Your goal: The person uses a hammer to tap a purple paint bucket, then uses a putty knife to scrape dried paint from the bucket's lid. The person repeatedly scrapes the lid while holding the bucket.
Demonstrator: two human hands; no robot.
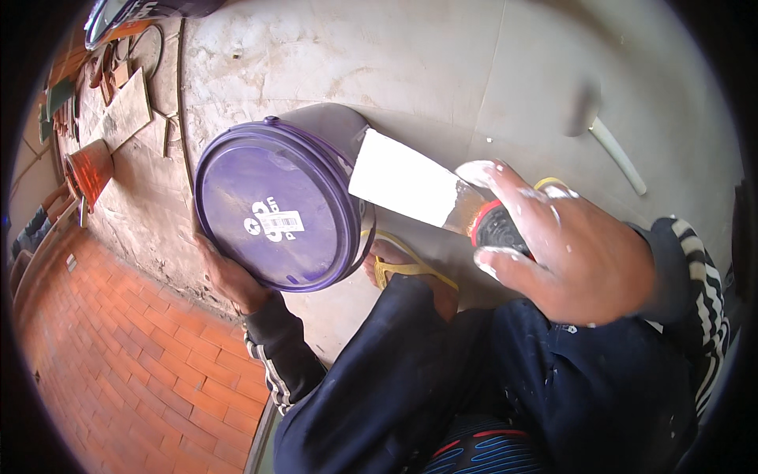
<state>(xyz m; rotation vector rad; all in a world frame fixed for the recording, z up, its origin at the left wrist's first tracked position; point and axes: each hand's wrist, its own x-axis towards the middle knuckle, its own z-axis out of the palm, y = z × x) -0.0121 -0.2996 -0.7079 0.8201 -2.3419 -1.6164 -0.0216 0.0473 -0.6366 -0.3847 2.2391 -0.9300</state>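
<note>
A purple bucket (272,207) with its lid on is tilted so that the lid faces me; the lid bears a white label and dusty smears. My left hand (229,272) grips the bucket at the lower left of its rim, with part of the fingers hidden behind it. In my right hand (568,253) is a wide putty knife (410,180), its blade covered in white paste and pointing left, close to the bucket's side. The black and red end of the handle shows between my thumb and fingers. White smears mark my right fingertips.
A mallet with a pale handle (618,156) lies on the grey floor (426,63) at right. My foot in a yellow flip-flop (418,272) is just below the bucket. Left are orange brick paving (158,340), an orange bucket (91,170) and boards (126,110). Another purple container (150,16) stands far left.
</note>
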